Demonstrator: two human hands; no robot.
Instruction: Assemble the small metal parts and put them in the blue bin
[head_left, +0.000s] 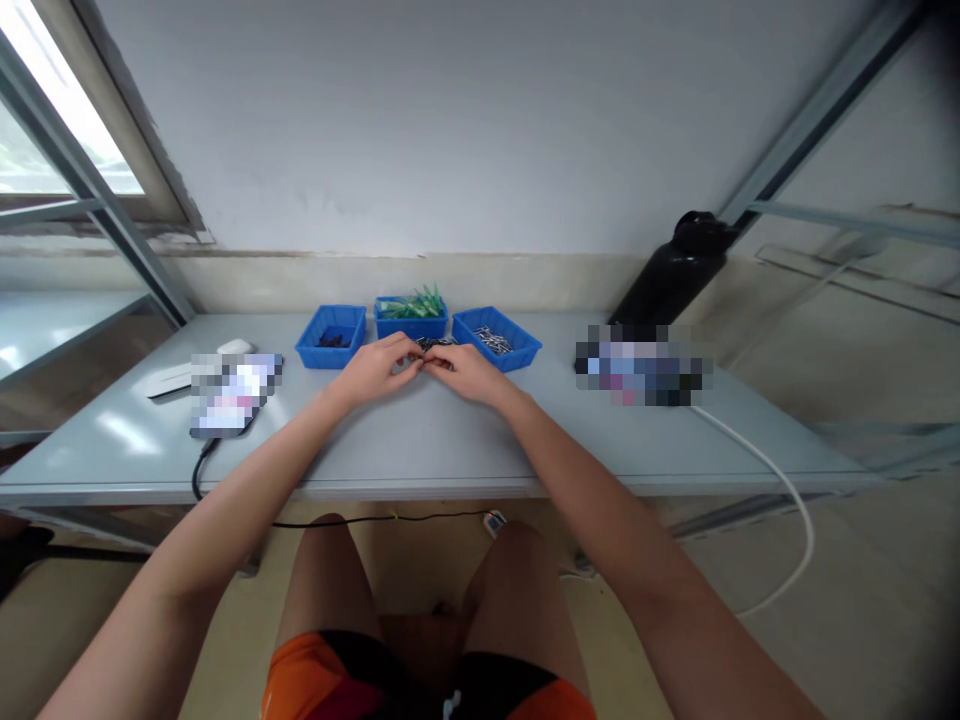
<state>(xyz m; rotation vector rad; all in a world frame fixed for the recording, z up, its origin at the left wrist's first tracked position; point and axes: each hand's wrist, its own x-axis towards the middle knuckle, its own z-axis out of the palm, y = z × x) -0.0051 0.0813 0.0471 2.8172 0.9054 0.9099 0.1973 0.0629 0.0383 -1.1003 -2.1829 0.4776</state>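
Observation:
My left hand [381, 368] and my right hand [466, 370] meet above the table, their fingertips pinched close together. Whatever sits between the fingers is small and dark, too small to name. Just behind the fingertips lies a little heap of dark, thin pieces [436, 343], partly covered by my hands. Three blue bins stand around it: the left bin [306, 352] holds dark small parts, the middle bin [411, 327] holds green translucent pieces [420, 303], and the right bin [525, 352] holds thin silvery metal pieces [495, 341].
A phone [238, 395] with a black cable lies at the left, beside a small white case [235, 347]. On the right a black bottle [667, 275] stands behind a blurred-out device [637, 368] with a white cable [780, 480]. The wall rises behind the grey table [420, 440].

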